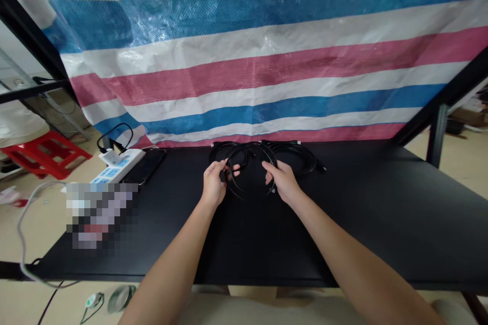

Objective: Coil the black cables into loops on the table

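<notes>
Between my two hands a black cable [251,144] is bent into loose loops above the table. My left hand [216,182] pinches the left side of the loops between thumb and fingers. On the opposite side my right hand [281,179] grips the same cable, with a small plug end [273,191] hanging just below its fingers. Behind the hands lie two more coiled black cables, one coil [218,150] at the left, partly hidden by the held loops, and another coil [305,155] at the right. Their connector ends show pale tips.
The black table [381,223] spans the view. At its left are a white power strip [121,166] with a charger [110,157], a dark phone [147,166] and a blurred-out item [102,216]. A striped plastic sheet [251,71] hangs behind. A red stool [48,152] stands left on the floor.
</notes>
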Tool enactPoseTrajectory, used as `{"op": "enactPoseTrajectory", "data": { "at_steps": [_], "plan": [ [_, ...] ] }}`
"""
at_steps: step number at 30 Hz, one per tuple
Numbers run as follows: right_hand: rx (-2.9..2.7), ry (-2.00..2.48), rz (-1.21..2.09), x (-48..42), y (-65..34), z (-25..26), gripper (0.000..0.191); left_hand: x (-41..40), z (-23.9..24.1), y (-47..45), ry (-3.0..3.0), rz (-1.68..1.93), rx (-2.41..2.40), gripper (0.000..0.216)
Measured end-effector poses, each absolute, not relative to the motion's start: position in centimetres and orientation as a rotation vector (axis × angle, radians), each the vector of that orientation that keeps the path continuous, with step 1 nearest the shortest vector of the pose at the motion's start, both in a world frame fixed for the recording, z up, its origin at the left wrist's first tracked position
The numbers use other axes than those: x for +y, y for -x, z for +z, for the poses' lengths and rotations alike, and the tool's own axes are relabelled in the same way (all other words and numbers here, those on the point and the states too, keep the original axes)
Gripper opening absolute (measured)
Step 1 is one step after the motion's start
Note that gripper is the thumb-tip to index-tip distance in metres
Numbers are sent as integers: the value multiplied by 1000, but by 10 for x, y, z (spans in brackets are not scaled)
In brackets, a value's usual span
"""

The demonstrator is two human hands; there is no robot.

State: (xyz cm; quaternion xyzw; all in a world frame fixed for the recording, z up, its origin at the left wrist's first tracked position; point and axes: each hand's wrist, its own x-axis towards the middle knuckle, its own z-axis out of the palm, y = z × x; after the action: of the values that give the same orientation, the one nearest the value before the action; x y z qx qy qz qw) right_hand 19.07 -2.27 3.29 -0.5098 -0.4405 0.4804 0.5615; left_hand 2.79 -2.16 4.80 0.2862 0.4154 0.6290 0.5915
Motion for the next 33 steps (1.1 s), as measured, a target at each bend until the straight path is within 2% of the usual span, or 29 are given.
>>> {"op": "enactPoseTrajectory", "data": {
  "at_steps": [6, 9, 14, 18, 21, 25, 33],
  "plan": [
    [-1643, 1605, 614, -20, -203, 33, 41, -19, 49, -23, -642, 1474, 1011, 20],
    [-1839, 1809, 538, -22, -202, 36, 41, -16, 47, -18, -688, 1489, 1046, 24],
    [-1986, 2077, 442, -28, -188, 49, 39, -11, 41, -12, -969, 1454, 1216, 12],
    [-2029, 2181, 418, -24, -177, 60, 45, -7, 37, -7, -991, 1518, 1262, 11],
    [-2052, 2178, 429, -13, -168, 67, 50, -2, 33, -1, -967, 1578, 1314, 15],
    [-2035, 2152, 491, 8, -151, 74, 50, 3, 27, 9, -1046, 1606, 1570, 32],
    [-1982, 2190, 607, 43, -131, 73, 43, 3, 19, 16, -1484, 1303, 1938, 49]
  ]
}}
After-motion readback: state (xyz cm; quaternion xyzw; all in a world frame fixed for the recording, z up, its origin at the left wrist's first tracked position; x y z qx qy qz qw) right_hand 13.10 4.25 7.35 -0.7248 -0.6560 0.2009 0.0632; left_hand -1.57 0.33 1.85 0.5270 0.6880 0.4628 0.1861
